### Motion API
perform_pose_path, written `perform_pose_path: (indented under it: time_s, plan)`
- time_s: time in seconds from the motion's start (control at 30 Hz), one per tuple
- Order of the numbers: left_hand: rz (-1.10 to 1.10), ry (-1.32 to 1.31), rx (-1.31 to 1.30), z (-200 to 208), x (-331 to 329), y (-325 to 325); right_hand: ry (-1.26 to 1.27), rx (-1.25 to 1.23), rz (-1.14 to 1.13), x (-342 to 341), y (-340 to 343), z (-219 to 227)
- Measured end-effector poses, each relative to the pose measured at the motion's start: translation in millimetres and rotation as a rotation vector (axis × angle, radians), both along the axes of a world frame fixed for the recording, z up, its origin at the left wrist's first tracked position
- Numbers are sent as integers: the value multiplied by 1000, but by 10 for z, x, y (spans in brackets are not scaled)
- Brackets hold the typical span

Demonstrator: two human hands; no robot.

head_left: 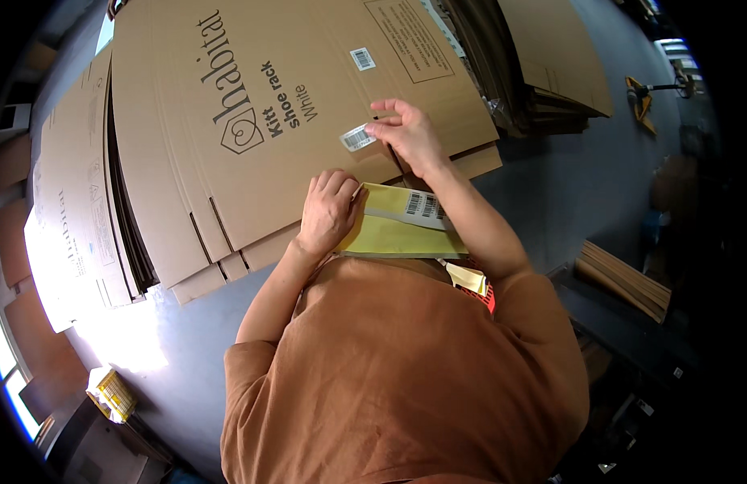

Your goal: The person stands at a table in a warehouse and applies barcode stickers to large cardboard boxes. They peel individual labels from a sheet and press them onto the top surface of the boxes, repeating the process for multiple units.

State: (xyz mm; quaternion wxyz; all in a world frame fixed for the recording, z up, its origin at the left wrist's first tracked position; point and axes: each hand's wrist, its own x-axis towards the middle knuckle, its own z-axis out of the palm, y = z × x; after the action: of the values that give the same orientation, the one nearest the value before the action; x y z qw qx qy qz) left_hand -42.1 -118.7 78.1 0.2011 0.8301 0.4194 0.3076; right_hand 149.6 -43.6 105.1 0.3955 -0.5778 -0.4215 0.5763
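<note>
Between the thumb and finger of my right hand (407, 139) a small white barcode label (358, 138) is pinched. It is held over the lower part of a flat brown cardboard carton (309, 185); whether it touches the board I cannot tell. My left hand (328, 208) is closed on the left edge of a yellow label sheet (390, 235), close to my body. Several barcode labels (422, 203) sit on a pale strip at the sheet's upper right. Another barcode label (362, 59) is on the carton's upper part.
Stacks of flattened cartons stand on the left (75, 194) and at the upper right (551, 56). A red basket (490, 297) with paper is by my right side. Cardboard strips (623, 278) lie at the right. A yellow basket (114, 395) stands at the lower left.
</note>
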Motion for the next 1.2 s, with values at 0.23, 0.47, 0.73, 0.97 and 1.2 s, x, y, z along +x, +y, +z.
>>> perform_pose_path:
  time_s: [0.23,0.47,0.73,0.97,1.2]
  plan:
    - [54,51,73,35,-81,-81,-108,83,-82,-310,-214,-185]
    - [85,39,125,-42,-31,33,-332,203,-107,-411,-244,-350]
    - [111,85,159,-189,3,19,-930,656,17,-541,-358,-269]
    - [142,74,141,-197,1,7,-1226,522,-130,-349,-227,-199]
    - [318,-312,-446,102,-172,22,-475,239,453,492,-640,96]
